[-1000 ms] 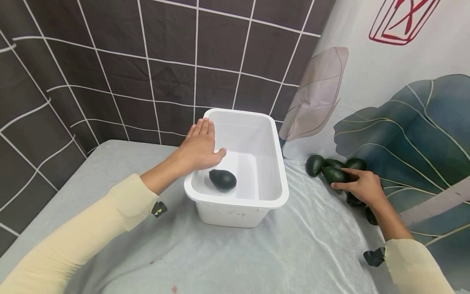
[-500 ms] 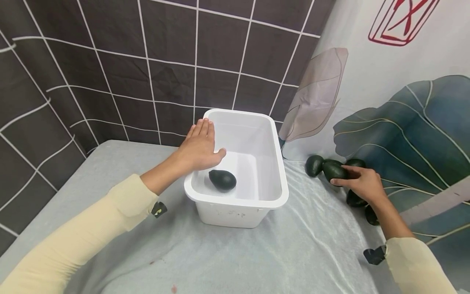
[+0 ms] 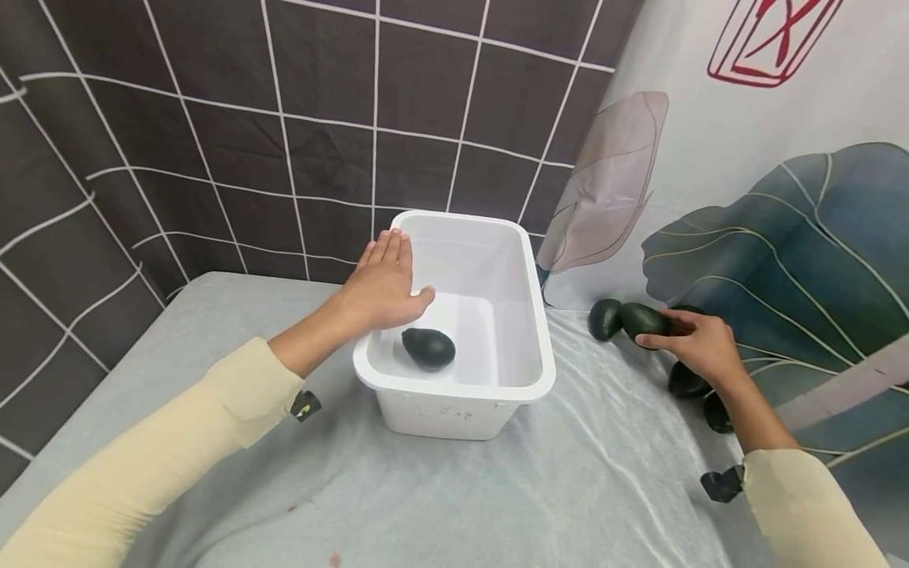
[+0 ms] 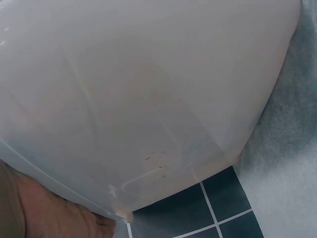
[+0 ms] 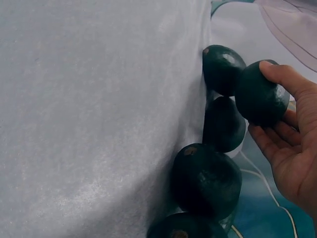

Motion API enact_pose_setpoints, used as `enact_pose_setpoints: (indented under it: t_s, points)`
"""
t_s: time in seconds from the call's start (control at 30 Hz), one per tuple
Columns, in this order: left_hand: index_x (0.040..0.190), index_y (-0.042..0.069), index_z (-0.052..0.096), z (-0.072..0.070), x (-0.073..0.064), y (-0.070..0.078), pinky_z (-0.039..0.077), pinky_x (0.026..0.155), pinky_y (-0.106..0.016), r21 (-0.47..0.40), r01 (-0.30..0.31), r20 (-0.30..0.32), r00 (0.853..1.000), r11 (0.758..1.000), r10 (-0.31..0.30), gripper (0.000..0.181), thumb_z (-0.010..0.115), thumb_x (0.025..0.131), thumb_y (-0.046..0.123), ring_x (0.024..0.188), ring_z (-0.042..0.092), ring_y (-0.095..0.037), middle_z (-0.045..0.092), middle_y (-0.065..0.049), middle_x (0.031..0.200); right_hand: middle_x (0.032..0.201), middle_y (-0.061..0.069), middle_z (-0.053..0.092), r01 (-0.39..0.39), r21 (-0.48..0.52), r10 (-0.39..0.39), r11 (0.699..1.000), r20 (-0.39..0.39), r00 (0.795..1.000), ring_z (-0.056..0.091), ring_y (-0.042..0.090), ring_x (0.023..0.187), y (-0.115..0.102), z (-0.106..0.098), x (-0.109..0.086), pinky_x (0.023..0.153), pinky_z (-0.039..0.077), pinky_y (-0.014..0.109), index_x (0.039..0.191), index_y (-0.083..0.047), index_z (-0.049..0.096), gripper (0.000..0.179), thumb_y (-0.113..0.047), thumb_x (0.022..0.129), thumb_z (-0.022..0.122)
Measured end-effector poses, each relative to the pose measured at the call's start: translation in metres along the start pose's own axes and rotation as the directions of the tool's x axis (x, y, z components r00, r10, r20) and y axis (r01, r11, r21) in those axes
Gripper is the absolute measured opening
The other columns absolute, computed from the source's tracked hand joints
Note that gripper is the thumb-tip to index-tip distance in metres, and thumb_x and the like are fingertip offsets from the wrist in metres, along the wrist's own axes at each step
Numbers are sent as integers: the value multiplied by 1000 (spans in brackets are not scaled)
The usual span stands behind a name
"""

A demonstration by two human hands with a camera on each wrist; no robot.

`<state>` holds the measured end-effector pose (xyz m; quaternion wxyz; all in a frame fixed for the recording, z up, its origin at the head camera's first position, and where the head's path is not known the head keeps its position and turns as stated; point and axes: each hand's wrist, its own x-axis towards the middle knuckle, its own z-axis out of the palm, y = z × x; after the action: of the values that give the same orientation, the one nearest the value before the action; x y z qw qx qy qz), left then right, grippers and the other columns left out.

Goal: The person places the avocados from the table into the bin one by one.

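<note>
A white plastic tub (image 3: 461, 414) stands mid-table, and one dark avocado (image 3: 429, 349) lies inside it near the front left. My left hand (image 3: 379, 288) rests on the tub's left rim with straight fingers, thumb over the inside. In the left wrist view, the tub's outer wall (image 4: 148, 99) fills most of the picture and part of the hand (image 4: 54, 210) shows at the lower left. At the right, my right hand (image 3: 699, 343) grips a dark green avocado (image 3: 642, 319) between thumb and fingers. The right wrist view has this avocado (image 5: 260, 94) above its neighbours.
Several more avocados (image 5: 205, 181) lie in a row along the table's right edge, one (image 3: 605, 319) just left of the held one. A grey-blue cloth (image 3: 454, 505) covers the table. Behind it hangs a dark gridded curtain (image 3: 319, 158); a leaf-patterned cloth (image 3: 795, 260) hangs at the right.
My right hand has raised the gripped avocado a little, up and away from the avocados below it. The left hand keeps its place on the tub; the view has shifted slightly.
</note>
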<state>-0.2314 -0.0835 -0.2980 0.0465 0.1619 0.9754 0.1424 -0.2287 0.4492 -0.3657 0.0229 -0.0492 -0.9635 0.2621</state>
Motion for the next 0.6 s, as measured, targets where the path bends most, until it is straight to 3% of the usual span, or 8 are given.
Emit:
enact_pose_setpoints:
  t_s: [0.33,0.6]
  points:
    - [176,-11,1,-1,-1,2,-2,147,-56,-1,1,-5,1000,1000,-1,99,42,111,52,178,-8,-45,-6,-30,188,144,33,73,26,8,-26,1000,-5,1000,70,45,128,-9,-3,3,75,50,20,161,-2,61,94,-60,93,90]
    - [176,-12,1,1,1,1,-2,147,-56,4,4,-6,1000,1000,-4,99,42,111,52,178,-8,-45,-7,-30,188,148,33,70,26,9,-26,1000,7,1000,68,46,133,-17,-4,7,85,53,34,164,-4,58,98,-63,92,90]
